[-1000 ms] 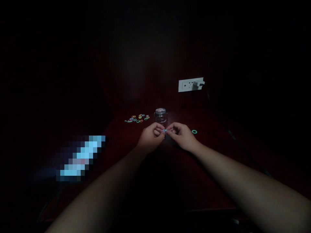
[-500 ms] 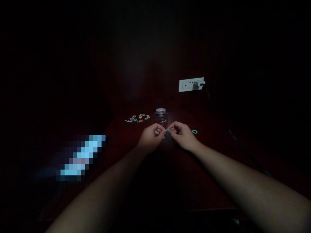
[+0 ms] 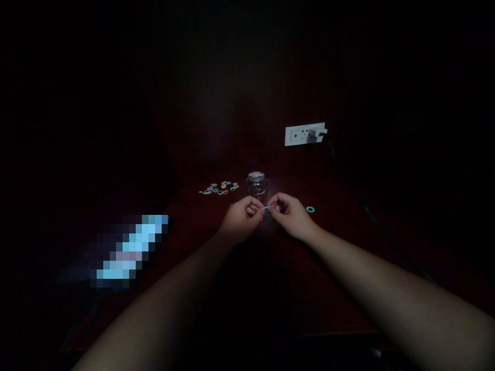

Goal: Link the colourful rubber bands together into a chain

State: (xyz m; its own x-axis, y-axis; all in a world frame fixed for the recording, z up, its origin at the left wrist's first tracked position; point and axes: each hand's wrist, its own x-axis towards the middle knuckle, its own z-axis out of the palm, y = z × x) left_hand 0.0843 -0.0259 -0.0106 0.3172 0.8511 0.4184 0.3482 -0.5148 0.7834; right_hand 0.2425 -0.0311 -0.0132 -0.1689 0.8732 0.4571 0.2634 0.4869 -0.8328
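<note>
Between my two hands a small light-blue hair tie (image 3: 266, 207) is pinched at both ends. My left hand (image 3: 243, 219) is closed on one end with thumb and forefinger, and my right hand (image 3: 291, 216) grips the other end the same way. Just behind them stands a clear lidded jar (image 3: 257, 183), upright on the dark red table. To the left of the jar lies a loose spread of several coloured hair ties (image 3: 220, 188). A single green hair tie (image 3: 310, 209) rests right of my right hand. Something small below my fingertips is mostly hidden.
A bright, pixelated screen-like object (image 3: 131, 252) is at the left of the table (image 3: 328, 288). On the back wall is a white power socket (image 3: 304, 134) with a plug in it. Its dark cable (image 3: 381, 226) runs down along the right side. The surroundings are very dark.
Hardly anything moves. Slightly more of the light-blue hair tie shows between my fingertips, and the purple piece below them is less visible.
</note>
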